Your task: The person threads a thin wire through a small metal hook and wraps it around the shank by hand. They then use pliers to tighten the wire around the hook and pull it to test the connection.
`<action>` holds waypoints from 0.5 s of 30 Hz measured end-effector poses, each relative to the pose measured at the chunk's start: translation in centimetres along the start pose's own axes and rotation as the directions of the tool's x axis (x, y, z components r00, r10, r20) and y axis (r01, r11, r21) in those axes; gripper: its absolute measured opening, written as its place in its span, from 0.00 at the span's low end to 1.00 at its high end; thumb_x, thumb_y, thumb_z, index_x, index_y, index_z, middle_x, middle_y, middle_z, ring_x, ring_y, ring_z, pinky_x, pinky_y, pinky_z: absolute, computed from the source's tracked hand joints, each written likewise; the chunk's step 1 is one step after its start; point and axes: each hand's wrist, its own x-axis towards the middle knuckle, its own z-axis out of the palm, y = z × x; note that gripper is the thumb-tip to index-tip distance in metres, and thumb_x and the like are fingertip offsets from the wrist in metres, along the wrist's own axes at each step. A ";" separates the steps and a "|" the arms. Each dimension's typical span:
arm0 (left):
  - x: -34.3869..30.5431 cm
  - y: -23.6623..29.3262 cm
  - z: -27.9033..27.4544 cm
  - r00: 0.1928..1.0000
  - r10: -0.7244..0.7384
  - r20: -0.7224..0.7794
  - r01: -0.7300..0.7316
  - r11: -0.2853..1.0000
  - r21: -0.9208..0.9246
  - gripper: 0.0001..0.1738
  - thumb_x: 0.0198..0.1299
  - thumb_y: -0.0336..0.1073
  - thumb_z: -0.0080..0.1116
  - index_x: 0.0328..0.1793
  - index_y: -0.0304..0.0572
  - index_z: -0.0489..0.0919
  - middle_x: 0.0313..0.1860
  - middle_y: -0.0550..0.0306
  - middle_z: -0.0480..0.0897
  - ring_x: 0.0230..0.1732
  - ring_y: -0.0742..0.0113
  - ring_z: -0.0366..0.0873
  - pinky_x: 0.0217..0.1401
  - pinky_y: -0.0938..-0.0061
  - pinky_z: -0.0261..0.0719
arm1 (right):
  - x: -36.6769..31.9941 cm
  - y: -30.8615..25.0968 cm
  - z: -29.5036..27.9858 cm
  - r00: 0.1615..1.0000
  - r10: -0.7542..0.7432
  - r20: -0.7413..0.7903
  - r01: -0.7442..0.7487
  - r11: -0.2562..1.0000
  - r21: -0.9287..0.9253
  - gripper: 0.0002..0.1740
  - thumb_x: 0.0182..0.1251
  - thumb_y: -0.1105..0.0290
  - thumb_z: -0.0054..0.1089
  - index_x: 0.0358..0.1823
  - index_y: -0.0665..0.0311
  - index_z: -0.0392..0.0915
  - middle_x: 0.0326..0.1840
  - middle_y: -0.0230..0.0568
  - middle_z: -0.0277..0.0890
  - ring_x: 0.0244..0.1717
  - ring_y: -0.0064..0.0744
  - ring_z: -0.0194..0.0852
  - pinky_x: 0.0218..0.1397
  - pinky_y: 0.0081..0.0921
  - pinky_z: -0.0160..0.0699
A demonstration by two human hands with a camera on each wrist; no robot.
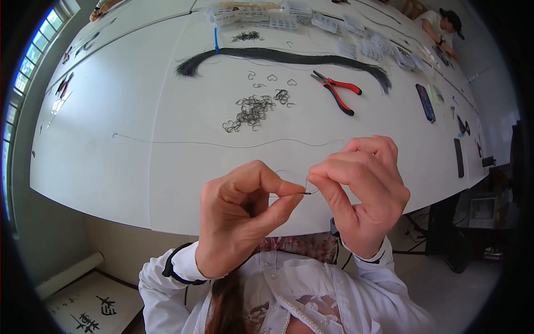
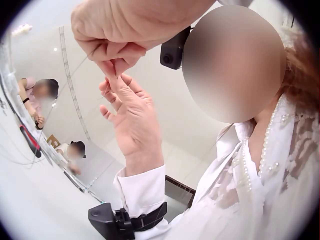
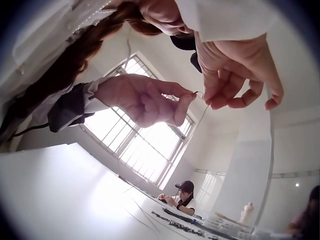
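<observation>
Low over the near side of the white table, my left hand [image 1: 242,209] pinches a small dark fish hook [image 1: 306,193] between thumb and index finger. Facing it, my right hand [image 1: 367,181] pinches a thin line [image 3: 204,114] at its fingertips; the line loops around near the hook. Its other fingers are loosely bent. The fingertips of both hands are close together, and the left fingers hide most of the hook. A long thin line [image 1: 189,143] with a hook at its left end lies across the table behind the hands.
Beyond the hands lie a pile of dark hooks [image 1: 253,111], red-handled pliers [image 1: 329,82] and a bundle of black strands [image 1: 278,54] with a blue tie [image 1: 216,40]. Clear plastic boxes [image 1: 283,22] stand at the back. A phone [image 1: 425,103] lies to the right. Other people sit farther off.
</observation>
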 end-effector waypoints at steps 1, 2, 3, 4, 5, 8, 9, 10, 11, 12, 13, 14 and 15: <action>0.0 0.0 0.0 1.000 0.000 0.002 0.000 1.000 -0.014 0.04 0.52 0.18 0.60 0.30 0.31 0.78 0.26 0.62 0.74 0.26 0.81 0.67 0.27 0.85 0.64 | 0.0 0.0 0.0 1.000 0.022 0.007 -0.022 1.000 0.014 0.09 0.43 0.71 0.71 0.27 0.58 0.79 0.24 0.26 0.75 0.31 0.31 0.69 0.42 0.30 0.58; 0.0 0.0 -0.1 1.000 0.001 0.004 -0.001 1.000 -0.028 0.03 0.52 0.18 0.61 0.31 0.31 0.79 0.27 0.62 0.75 0.26 0.81 0.68 0.28 0.85 0.65 | 0.0 -0.1 0.0 1.000 0.024 0.005 -0.024 1.000 0.014 0.09 0.43 0.71 0.71 0.27 0.58 0.79 0.24 0.26 0.75 0.31 0.31 0.69 0.42 0.30 0.58; 0.0 0.1 -0.1 1.000 0.001 0.006 -0.001 1.000 -0.026 0.03 0.52 0.18 0.61 0.31 0.31 0.79 0.27 0.62 0.75 0.26 0.81 0.68 0.28 0.85 0.65 | 0.1 -0.1 -0.1 0.998 0.058 0.032 -0.060 0.997 0.044 0.09 0.43 0.72 0.71 0.26 0.58 0.79 0.23 0.26 0.75 0.31 0.31 0.69 0.41 0.29 0.59; -0.1 0.3 -0.1 1.000 -0.002 0.009 0.002 1.000 -0.017 0.03 0.52 0.18 0.61 0.31 0.31 0.79 0.27 0.61 0.75 0.26 0.80 0.68 0.28 0.84 0.66 | 0.1 -0.1 -0.1 0.994 0.092 0.059 -0.096 0.993 0.072 0.08 0.44 0.73 0.70 0.25 0.57 0.79 0.23 0.26 0.75 0.30 0.31 0.69 0.41 0.28 0.59; -0.1 0.4 -0.1 1.000 -0.005 0.011 0.005 1.000 -0.007 0.03 0.52 0.18 0.61 0.31 0.31 0.79 0.27 0.61 0.75 0.27 0.80 0.69 0.29 0.84 0.66 | 0.1 0.0 -0.1 0.994 0.092 0.057 -0.096 0.993 0.072 0.08 0.44 0.73 0.70 0.25 0.57 0.79 0.23 0.26 0.75 0.30 0.31 0.69 0.41 0.28 0.59; -0.1 0.1 -0.2 0.997 0.081 0.006 -0.081 0.997 0.004 0.04 0.51 0.18 0.62 0.31 0.31 0.79 0.27 0.60 0.75 0.28 0.78 0.70 0.31 0.83 0.68 | 0.1 0.5 -0.1 0.974 0.163 0.159 -0.199 0.948 0.247 0.06 0.45 0.74 0.69 0.25 0.58 0.78 0.21 0.27 0.75 0.29 0.31 0.69 0.41 0.27 0.61; 0.0 0.1 -0.2 0.997 0.081 0.007 -0.081 0.997 0.005 0.04 0.51 0.18 0.62 0.31 0.31 0.79 0.27 0.60 0.75 0.28 0.78 0.70 0.31 0.83 0.68 | 0.1 0.5 0.0 0.958 0.200 0.206 -0.259 0.911 0.321 0.05 0.46 0.74 0.68 0.25 0.59 0.79 0.20 0.27 0.75 0.29 0.31 0.69 0.41 0.27 0.62; 0.0 0.1 -0.3 0.994 0.113 0.006 -0.113 0.993 0.029 0.04 0.51 0.18 0.62 0.31 0.32 0.79 0.28 0.60 0.75 0.28 0.77 0.70 0.31 0.82 0.68 | 0.1 0.6 0.0 0.939 0.231 0.255 -0.319 0.864 0.389 0.04 0.47 0.74 0.67 0.24 0.59 0.79 0.20 0.28 0.75 0.28 0.31 0.69 0.42 0.26 0.62; 0.0 0.1 -0.3 0.989 0.145 0.006 -0.145 0.988 0.052 0.04 0.50 0.18 0.62 0.31 0.32 0.80 0.28 0.59 0.76 0.29 0.76 0.71 0.32 0.82 0.69 | 0.1 0.6 0.1 0.939 0.231 0.255 -0.319 0.864 0.390 0.04 0.47 0.74 0.67 0.24 0.59 0.79 0.20 0.28 0.75 0.28 0.31 0.69 0.42 0.26 0.62; 0.0 0.0 -0.3 0.989 0.146 0.006 -0.146 0.988 0.052 0.04 0.50 0.18 0.62 0.31 0.32 0.80 0.28 0.59 0.76 0.29 0.76 0.71 0.32 0.82 0.69 | 0.1 0.6 0.1 0.921 0.252 0.299 -0.364 0.828 0.425 0.04 0.47 0.74 0.66 0.24 0.60 0.79 0.20 0.29 0.76 0.28 0.30 0.70 0.41 0.26 0.63; 0.0 0.0 -0.4 0.986 0.168 0.003 -0.168 0.982 0.085 0.04 0.50 0.17 0.61 0.31 0.32 0.80 0.28 0.59 0.76 0.29 0.76 0.71 0.32 0.81 0.69 | 0.1 0.7 0.1 0.900 0.269 0.343 -0.410 0.789 0.457 0.03 0.48 0.74 0.66 0.24 0.60 0.80 0.20 0.30 0.76 0.28 0.30 0.70 0.41 0.25 0.64; 0.0 0.0 -0.4 0.982 0.191 0.001 -0.190 0.975 0.118 0.04 0.50 0.17 0.61 0.31 0.32 0.80 0.29 0.59 0.76 0.29 0.76 0.71 0.33 0.81 0.69 | 0.2 0.7 0.2 0.900 0.269 0.342 -0.410 0.789 0.458 0.03 0.48 0.74 0.66 0.24 0.60 0.80 0.20 0.30 0.76 0.28 0.30 0.70 0.41 0.25 0.64; 0.0 0.0 -0.4 0.982 0.191 0.001 -0.190 0.975 0.118 0.04 0.50 0.17 0.61 0.31 0.32 0.80 0.29 0.59 0.76 0.29 0.76 0.71 0.33 0.81 0.69 | 0.2 0.7 0.3 0.894 0.274 0.356 -0.427 0.761 0.488 0.03 0.48 0.74 0.66 0.24 0.61 0.80 0.20 0.30 0.77 0.28 0.29 0.70 0.41 0.25 0.65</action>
